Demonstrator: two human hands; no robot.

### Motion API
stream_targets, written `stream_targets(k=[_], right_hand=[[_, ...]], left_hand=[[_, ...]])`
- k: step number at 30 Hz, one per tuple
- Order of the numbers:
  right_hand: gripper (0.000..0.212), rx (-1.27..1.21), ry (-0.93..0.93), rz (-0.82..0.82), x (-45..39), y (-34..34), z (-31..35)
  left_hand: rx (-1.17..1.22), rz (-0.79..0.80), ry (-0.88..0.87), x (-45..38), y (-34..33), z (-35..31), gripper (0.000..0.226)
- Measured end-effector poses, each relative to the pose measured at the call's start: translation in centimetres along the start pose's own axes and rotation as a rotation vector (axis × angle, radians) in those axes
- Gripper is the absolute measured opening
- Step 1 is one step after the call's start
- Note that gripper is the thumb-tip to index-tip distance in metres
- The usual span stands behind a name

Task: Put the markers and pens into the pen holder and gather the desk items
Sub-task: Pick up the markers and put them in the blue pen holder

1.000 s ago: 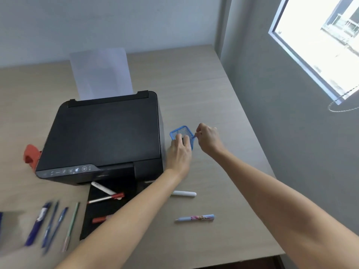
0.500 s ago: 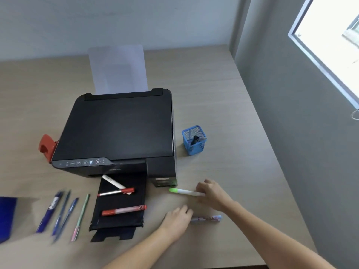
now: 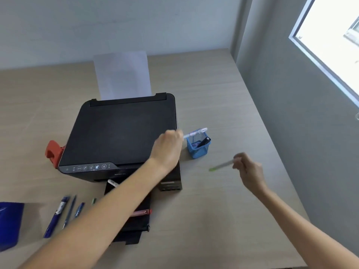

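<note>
A blue mesh pen holder [image 3: 198, 149] stands right of the black printer, with a black marker [image 3: 203, 141] leaning inside. My left hand [image 3: 167, 147] holds a light blue patterned pen [image 3: 196, 132] just above the holder's rim. My right hand [image 3: 250, 170] is in the air to the holder's right, gripping a white marker with a green tip [image 3: 221, 165]. A red marker [image 3: 142, 212] and a white marker [image 3: 113, 183] lie on the printer's output tray, partly hidden by my left arm. Several blue pens [image 3: 64, 212] lie on the desk at front left.
The black printer [image 3: 120, 133] with paper [image 3: 122, 74] in its rear feed takes up the desk's middle. A red object [image 3: 52, 151] sits at its left side. A dark blue object [image 3: 9, 224] lies at the far left edge. A grey wall borders the desk's right edge.
Both hands picked up their pens from the desk's front and rose toward the holder. The left hand now has the patterned pen over the holder; the right lifted the green-tipped marker.
</note>
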State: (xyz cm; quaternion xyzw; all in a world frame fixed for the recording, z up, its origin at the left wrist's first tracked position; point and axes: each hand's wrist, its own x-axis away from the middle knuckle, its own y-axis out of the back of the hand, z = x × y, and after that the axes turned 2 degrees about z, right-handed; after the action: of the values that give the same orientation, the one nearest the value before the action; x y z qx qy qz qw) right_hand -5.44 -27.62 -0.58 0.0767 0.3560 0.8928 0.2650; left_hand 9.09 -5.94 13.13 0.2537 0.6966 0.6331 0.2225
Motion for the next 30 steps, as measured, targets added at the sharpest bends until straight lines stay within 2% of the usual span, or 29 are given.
stream_targets(k=[3,6,10,12,16,18,20,22,25,27,30], right_hand=[[0.009,-0.166,-0.041,-0.174,-2.6,0.4,3.6],[0.013,-0.157,-0.037,-0.236,-4.9,-0.4,6.0],[0.017,-0.033,0.007,-0.116,-6.6,-2.2,7.0],[0.020,0.046,0.070,-0.048,-7.0,-2.9,6.8],[0.026,0.106,0.112,0.002,-6.6,-3.2,6.1],[0.028,0.054,0.097,0.013,-5.0,-3.4,6.0],[0.026,0.027,0.089,0.012,-2.5,-3.8,5.5],[0.020,0.039,0.132,0.056,0.6,-4.6,4.5],[0.012,0.065,0.227,0.184,5.2,-6.1,3.7],[0.010,0.069,0.318,0.269,7.6,-7.4,4.3],[0.014,0.095,0.462,0.422,10.1,-9.7,6.9]], left_hand=[[-0.116,0.112,0.039,-4.1,-0.2,-1.1,0.016],[-0.211,0.209,0.006,-6.6,-2.0,-2.2,0.014],[-0.293,0.264,-0.052,-7.7,-4.3,-2.4,0.019],[-0.260,0.267,-0.079,-7.4,-4.6,-2.0,0.025],[0.162,0.181,-0.068,-4.2,-1.8,0.3,0.040],[0.400,0.130,-0.026,-0.7,0.8,2.7,0.035],[0.530,0.129,0.023,3.2,2.6,5.7,0.025],[0.502,0.148,0.112,7.2,2.4,9.3,0.015],[0.383,0.219,0.279,11.7,-1.6,14.1,0.010],[0.302,0.279,0.354,13.7,-5.3,16.3,0.017],[0.216,0.287,0.340,15.1,-10.2,18.0,0.042]])
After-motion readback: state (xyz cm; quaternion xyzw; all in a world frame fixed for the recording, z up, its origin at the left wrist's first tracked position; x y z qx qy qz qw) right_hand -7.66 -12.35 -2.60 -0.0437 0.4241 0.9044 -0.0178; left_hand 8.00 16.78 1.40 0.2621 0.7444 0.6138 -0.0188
